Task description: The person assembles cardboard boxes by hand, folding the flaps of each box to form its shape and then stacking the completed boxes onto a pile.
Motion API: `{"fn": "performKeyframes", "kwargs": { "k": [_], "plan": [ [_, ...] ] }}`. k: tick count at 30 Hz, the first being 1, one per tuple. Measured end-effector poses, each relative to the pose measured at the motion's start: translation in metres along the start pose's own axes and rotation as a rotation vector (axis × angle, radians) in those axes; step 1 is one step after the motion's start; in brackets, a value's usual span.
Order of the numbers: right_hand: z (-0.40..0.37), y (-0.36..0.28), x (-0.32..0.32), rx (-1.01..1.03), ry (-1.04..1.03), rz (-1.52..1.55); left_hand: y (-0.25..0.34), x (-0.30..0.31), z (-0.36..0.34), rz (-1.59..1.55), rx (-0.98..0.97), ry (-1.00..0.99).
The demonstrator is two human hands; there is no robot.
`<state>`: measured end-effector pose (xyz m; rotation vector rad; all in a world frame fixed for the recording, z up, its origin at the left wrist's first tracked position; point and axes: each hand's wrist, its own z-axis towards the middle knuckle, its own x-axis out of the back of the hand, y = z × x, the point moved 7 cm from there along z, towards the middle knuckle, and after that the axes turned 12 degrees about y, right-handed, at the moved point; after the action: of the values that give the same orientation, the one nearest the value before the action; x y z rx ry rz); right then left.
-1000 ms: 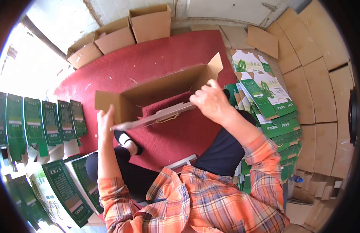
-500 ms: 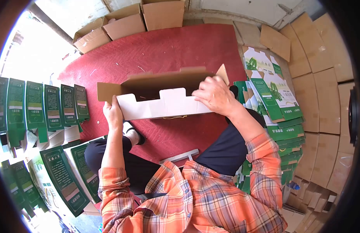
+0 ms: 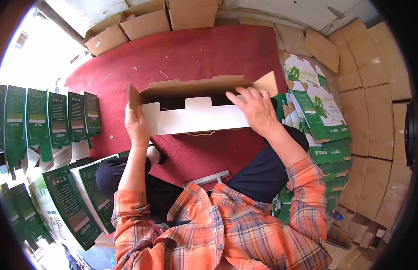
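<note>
An open cardboard box [image 3: 204, 119], white on its front panel and brown inside, is held in front of me with its opening up. My left hand [image 3: 137, 125] grips its left end, thumb at the front corner and fingers along the side flap. At the right front corner, my right hand [image 3: 259, 111] holds the box, its bent fingers reaching over the edge into the opening. The right end flap [image 3: 266, 83] stands up and leans outward. A white tab rises from the middle of the front edge. A cord handle [image 3: 201, 133] shows under the front panel.
Flattened green-and-white cartons [image 3: 328, 135] are piled at my right, by stacked brown boxes [image 3: 371, 121]. Green cartons [image 3: 60, 119] stand in rows at my left. Open brown boxes [image 3: 146, 27] line the back of the red carpet [image 3: 195, 49].
My right hand's fingers have spread and reached further over the front edge. The left end flap has swung from lying outward to nearly upright, with my left hand turning against it.
</note>
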<state>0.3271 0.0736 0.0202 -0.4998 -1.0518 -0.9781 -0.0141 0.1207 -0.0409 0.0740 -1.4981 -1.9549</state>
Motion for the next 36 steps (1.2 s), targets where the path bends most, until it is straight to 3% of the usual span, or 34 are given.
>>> {"fn": "performKeyframes", "kwargs": {
  "k": [2,7,9,11,13,14,15,17,19,20,21,23,24,27,30,33,35,36],
  "plan": [
    [0.000,0.001,-0.012,-0.089,-0.022,0.023,0.023,-0.004,-0.007,0.032,-0.264,-0.072],
    [0.002,0.012,-0.033,-0.227,-0.119,0.036,0.041,-0.008,-0.018,0.245,-0.478,-0.137],
    [0.004,0.011,-0.034,-0.221,-0.078,0.033,0.049,-0.022,-0.032,0.521,-0.605,-0.416],
    [0.002,0.011,-0.028,-0.213,-0.044,0.021,0.046,-0.027,-0.034,0.537,-0.600,-0.472],
    [0.009,0.003,-0.005,-0.172,0.106,0.230,0.042,-0.028,-0.031,0.597,-0.544,-0.458],
    [0.015,0.000,0.021,-0.106,0.274,0.376,0.042,-0.029,-0.030,0.593,-0.527,-0.448],
    [0.012,0.006,0.026,-0.105,0.264,0.364,0.042,-0.029,-0.029,0.593,-0.525,-0.450],
    [-0.006,0.034,0.061,-0.225,0.684,0.360,0.043,-0.030,-0.029,0.610,-0.521,-0.446],
    [-0.031,0.073,0.057,-0.708,0.886,0.514,0.042,-0.030,-0.029,0.603,-0.519,-0.448],
    [-0.036,0.083,0.050,-0.835,0.905,0.575,0.042,-0.031,-0.029,0.602,-0.515,-0.453],
    [-0.039,0.087,0.043,-0.834,0.905,0.573,0.043,-0.031,-0.030,0.599,-0.515,-0.452],
    [-0.050,0.096,-0.015,-1.220,0.582,1.105,0.043,-0.031,-0.028,0.613,-0.487,-0.462],
    [-0.044,0.086,-0.020,-1.143,0.394,1.100,0.045,-0.030,-0.026,0.614,-0.488,-0.458],
    [-0.020,0.054,-0.024,-0.623,0.170,0.621,0.045,-0.032,-0.024,0.611,-0.454,-0.490],
    [-0.013,0.040,-0.038,-0.505,0.039,0.388,0.043,-0.033,-0.025,0.612,-0.478,-0.487],
    [-0.011,0.049,-0.028,-0.674,0.162,0.246,0.032,-0.032,-0.023,0.567,-0.481,-0.461],
    [-0.013,0.049,-0.025,-0.718,0.184,0.267,0.028,-0.018,-0.011,0.114,-0.388,-0.237],
    [-0.011,0.047,-0.023,-0.711,0.211,0.324,0.019,-0.015,-0.008,-0.016,-0.177,-0.241]
  ]
}}
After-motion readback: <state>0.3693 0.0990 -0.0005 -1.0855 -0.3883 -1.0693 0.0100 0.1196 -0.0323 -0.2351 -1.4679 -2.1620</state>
